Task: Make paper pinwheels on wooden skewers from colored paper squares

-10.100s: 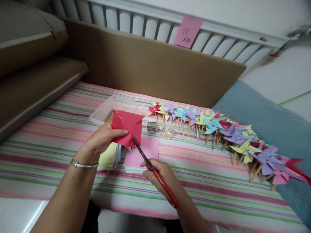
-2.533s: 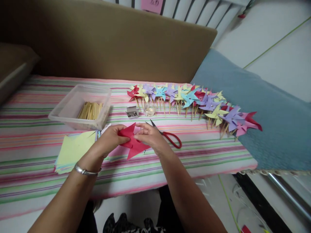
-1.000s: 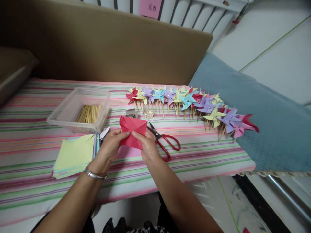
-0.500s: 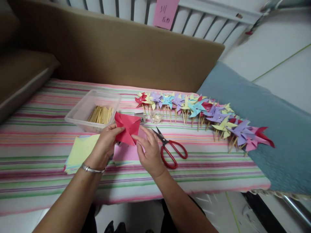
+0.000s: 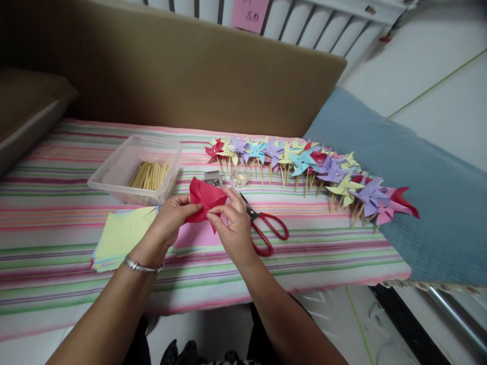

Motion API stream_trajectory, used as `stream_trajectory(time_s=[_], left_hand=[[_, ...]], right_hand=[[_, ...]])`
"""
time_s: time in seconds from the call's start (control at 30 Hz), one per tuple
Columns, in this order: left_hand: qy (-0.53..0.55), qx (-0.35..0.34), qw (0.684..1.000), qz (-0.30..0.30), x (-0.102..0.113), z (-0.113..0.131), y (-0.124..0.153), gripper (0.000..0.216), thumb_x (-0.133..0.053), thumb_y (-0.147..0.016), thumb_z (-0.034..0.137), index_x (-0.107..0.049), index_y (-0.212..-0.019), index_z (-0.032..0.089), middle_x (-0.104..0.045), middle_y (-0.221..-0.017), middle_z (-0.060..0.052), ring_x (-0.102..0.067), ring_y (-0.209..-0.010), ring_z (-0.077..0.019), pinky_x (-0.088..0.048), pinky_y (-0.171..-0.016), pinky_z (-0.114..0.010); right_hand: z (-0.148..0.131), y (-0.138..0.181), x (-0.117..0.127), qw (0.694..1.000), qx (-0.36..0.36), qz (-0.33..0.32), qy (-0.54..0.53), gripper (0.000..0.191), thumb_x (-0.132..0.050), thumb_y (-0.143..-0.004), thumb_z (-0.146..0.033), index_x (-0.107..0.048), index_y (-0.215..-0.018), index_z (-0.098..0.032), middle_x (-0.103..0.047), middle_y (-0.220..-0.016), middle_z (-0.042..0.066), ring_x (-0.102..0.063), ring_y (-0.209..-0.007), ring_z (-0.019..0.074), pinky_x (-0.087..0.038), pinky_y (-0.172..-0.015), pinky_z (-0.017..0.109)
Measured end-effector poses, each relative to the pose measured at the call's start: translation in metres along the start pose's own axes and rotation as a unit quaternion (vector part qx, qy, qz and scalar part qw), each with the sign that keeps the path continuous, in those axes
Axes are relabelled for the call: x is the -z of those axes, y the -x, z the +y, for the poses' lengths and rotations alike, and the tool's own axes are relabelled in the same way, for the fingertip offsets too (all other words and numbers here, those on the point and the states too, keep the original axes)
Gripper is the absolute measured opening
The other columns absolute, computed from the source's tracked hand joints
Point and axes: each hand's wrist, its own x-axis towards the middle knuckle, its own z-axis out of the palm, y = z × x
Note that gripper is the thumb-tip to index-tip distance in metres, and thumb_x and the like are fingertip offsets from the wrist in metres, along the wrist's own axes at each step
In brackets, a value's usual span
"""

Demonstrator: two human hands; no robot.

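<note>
Between my two hands is a red paper pinwheel (image 5: 205, 194) with cut corners, some of them curled in toward its middle. My left hand (image 5: 175, 215) pinches it from the left, thumb on its centre. From the right, my right hand (image 5: 234, 223) pinches a corner of the paper near the centre. Beneath lies a pink paper sheet (image 5: 198, 236), partly covered by my hands. Red-handled scissors (image 5: 262, 223) rest beside my right hand, blades slightly apart. Behind the pinwheel stand a small box of pins (image 5: 213, 177) and a round clear dish (image 5: 239, 177) with tiny pieces.
A clear plastic bin (image 5: 114, 180) holds wooden sticks (image 5: 150, 175). A stack of coloured paper (image 5: 122, 235) lies left of my forearm. Finished pinwheels (image 5: 304, 162) on sticks form a long row at back right. A cardboard panel (image 5: 190, 76) stands behind the striped cloth (image 5: 315, 263).
The red paper was nearly flat; now its corners are bent inward. My right fingers have closed from spread to a pinch at its centre. The view has shifted slightly.
</note>
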Motion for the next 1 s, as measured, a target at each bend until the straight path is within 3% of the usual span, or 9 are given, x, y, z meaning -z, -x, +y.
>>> stream_trajectory(time_s=[0.5,1.0], left_hand=[[-0.029,0.004,0.999,-0.046,-0.0058,-0.0049,0.0023,0.021,-0.081,-0.053,0.023,-0.071,-0.069,0.014,-0.066,-0.064,-0.002,-0.060,-0.062,-0.0141,-0.048,-0.065,-0.026],[-0.053,0.007,0.996,-0.075,-0.0029,-0.0022,0.0038,0.017,-0.079,-0.055,0.024,-0.070,-0.065,0.014,-0.066,-0.064,-0.003,-0.057,-0.058,-0.0123,-0.044,-0.060,-0.024]], right_hand=[[0.0051,-0.0003,0.0011,0.999,-0.010,0.008,0.045,0.005,-0.066,-0.079,-0.023,-0.066,-0.074,-0.021,-0.052,-0.135,0.010,-0.036,-0.133,0.0262,-0.028,-0.109,0.048],[0.0045,-0.0008,0.0014,0.999,-0.031,0.002,0.042,0.006,-0.066,-0.077,-0.021,-0.064,-0.072,-0.022,-0.056,-0.130,0.009,-0.039,-0.130,0.0267,-0.028,-0.108,0.050]])
